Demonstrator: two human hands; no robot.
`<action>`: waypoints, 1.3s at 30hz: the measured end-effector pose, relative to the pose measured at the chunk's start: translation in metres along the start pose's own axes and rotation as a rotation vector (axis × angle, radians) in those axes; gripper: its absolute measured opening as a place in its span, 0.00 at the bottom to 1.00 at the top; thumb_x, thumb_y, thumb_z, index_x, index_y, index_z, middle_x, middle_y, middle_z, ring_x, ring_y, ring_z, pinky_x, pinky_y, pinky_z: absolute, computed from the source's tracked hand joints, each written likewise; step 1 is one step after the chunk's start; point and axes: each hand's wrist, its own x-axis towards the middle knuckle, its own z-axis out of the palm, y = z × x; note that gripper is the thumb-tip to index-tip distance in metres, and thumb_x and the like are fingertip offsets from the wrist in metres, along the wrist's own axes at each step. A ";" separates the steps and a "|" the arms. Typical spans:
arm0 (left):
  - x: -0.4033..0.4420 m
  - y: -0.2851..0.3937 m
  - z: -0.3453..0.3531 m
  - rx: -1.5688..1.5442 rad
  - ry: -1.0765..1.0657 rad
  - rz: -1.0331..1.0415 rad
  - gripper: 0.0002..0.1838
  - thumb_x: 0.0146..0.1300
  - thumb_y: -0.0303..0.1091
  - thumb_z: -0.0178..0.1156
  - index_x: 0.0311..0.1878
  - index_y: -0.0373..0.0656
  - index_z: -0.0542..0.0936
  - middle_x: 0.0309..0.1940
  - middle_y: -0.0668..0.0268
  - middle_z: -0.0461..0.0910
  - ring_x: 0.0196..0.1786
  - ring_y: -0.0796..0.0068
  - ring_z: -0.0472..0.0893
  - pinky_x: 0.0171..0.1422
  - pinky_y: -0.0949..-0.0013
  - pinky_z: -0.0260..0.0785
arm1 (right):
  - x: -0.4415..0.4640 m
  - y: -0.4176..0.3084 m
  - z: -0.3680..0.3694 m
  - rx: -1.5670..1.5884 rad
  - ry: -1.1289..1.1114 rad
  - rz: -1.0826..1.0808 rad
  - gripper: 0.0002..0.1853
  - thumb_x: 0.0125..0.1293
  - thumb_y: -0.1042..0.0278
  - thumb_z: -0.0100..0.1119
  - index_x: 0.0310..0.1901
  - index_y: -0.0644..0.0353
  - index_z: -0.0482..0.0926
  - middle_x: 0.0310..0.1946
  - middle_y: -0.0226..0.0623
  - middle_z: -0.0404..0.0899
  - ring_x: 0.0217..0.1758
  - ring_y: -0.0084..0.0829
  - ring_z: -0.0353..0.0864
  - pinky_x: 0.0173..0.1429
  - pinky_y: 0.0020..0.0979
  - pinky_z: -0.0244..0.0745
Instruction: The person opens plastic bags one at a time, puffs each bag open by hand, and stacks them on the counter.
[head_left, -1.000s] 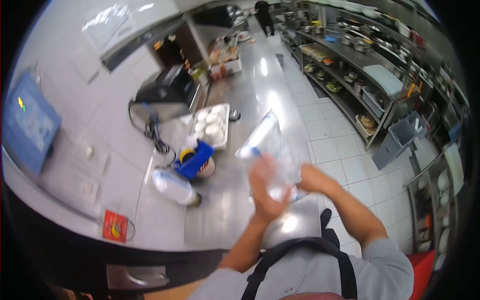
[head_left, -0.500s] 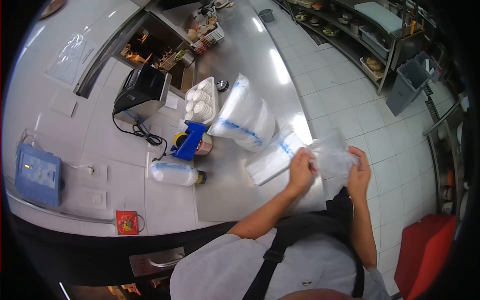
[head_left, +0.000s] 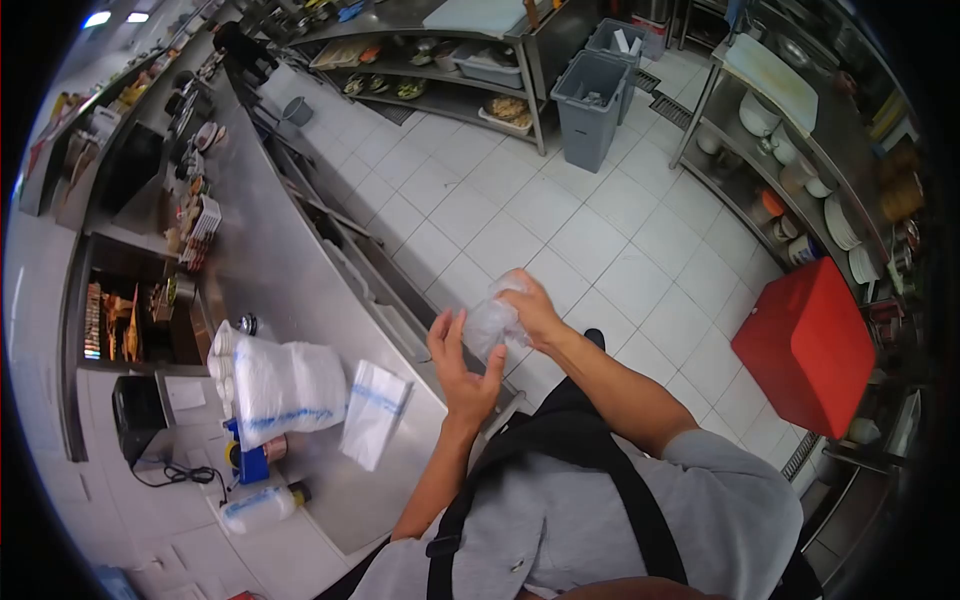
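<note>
In front of my body, over the floor beside the counter's edge, is a crumpled clear plastic bag [head_left: 487, 328]. My right hand [head_left: 532, 308] is closed on its upper right side. My left hand [head_left: 466, 372] is at its lower left with fingers and thumb spread; whether they touch the plastic I cannot tell. On the steel counter [head_left: 300, 300] to my left lies a flat pack of plastic bags [head_left: 376, 412] with a blue stripe. Beside that pack stands a bulky white plastic bundle [head_left: 290, 388] with blue print.
A blue tape dispenser [head_left: 252, 466] and a wrapped bottle [head_left: 260, 510] sit near the wall. Across the tiled floor [head_left: 490, 210] are grey bins [head_left: 588, 110], a red box [head_left: 808, 345] and shelving [head_left: 790, 190]. Another person [head_left: 243, 50] stands far back.
My view has swung right, away from the counter. The clear bag has become more bunched up in my right hand, and my left fingers have spread from their earlier grip on it.
</note>
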 end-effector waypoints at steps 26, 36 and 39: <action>0.212 -0.062 0.220 -0.047 -0.473 0.036 0.36 0.68 0.36 0.57 0.77 0.36 0.59 0.75 0.51 0.61 0.78 0.51 0.59 0.79 0.39 0.51 | 0.216 -0.131 -0.117 0.012 0.187 0.199 0.27 0.77 0.37 0.48 0.57 0.54 0.76 0.53 0.37 0.80 0.60 0.34 0.79 0.60 0.41 0.79; 0.213 -0.229 0.278 -0.451 -0.330 -0.474 0.23 0.69 0.39 0.61 0.64 0.38 0.77 0.43 0.50 0.85 0.34 0.64 0.81 0.39 0.59 0.76 | 0.377 -0.190 -0.227 -0.067 0.207 0.167 0.27 0.77 0.35 0.45 0.26 0.46 0.63 0.18 0.20 0.55 0.17 0.21 0.52 0.22 0.26 0.50; 0.157 -0.305 0.294 0.076 -0.636 -0.701 0.29 0.73 0.53 0.54 0.69 0.43 0.75 0.63 0.46 0.78 0.65 0.45 0.76 0.70 0.49 0.69 | 0.472 -0.265 -0.315 -0.044 0.262 -0.041 0.24 0.76 0.41 0.48 0.54 0.54 0.78 0.37 0.29 0.75 0.38 0.25 0.70 0.40 0.31 0.68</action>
